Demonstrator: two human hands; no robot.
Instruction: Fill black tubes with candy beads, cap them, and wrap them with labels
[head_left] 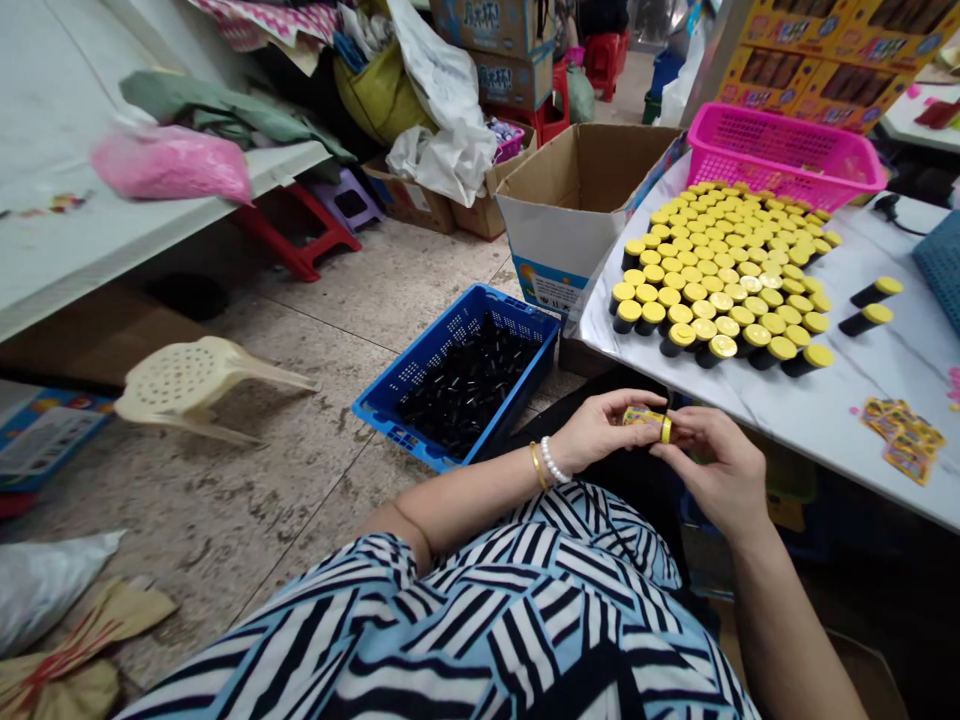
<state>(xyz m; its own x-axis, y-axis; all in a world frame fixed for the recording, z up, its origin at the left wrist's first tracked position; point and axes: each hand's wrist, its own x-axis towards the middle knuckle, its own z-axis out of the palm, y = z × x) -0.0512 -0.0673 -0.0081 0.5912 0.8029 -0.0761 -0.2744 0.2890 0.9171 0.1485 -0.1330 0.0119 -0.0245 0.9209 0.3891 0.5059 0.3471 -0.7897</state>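
I see left hand (596, 432) clamped on 1 tube (640, 416) | right hand (721, 465) pinching its cap (665, 429) | likely light, stiff, slick | best held mid-body, lightly.

From the wearer's head, I look forward and down past the striped shirt (525, 620), with left hand (600, 430) and right hand (724, 465) close, stacked cartons (514, 75) far off.

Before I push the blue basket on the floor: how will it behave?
The blue basket looks like stiff plastic, so should hold its shape. Low and broad, it will likely slide rather than tip. The loose black pieces inside may shift.
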